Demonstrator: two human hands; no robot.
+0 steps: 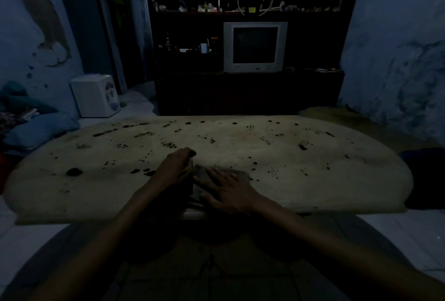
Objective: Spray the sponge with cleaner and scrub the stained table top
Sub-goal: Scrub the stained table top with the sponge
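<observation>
Pressing my right hand [225, 186] flat, fingers spread, on the sponge [199, 175], I am keeping it near the table [313, 180] edge closest to me. My left hand [177, 168] is curling just left of the sponge; what it grips, I cannot tell. Scrubbing may smear the stains [74, 172] if the sponge is dry.

We have a single wide-angle view, worn on the head, looking forward and down. It sits close over the near edge of the bench [313, 180], so both forearms run up from the bottom corners and the hands [204, 178] meet near the centre of the frame. The lens bends the bench edges into curves. Beyond the bench the view faces a dark shelf unit with a television [255, 46], well apart from us. The scene is dim.
</observation>
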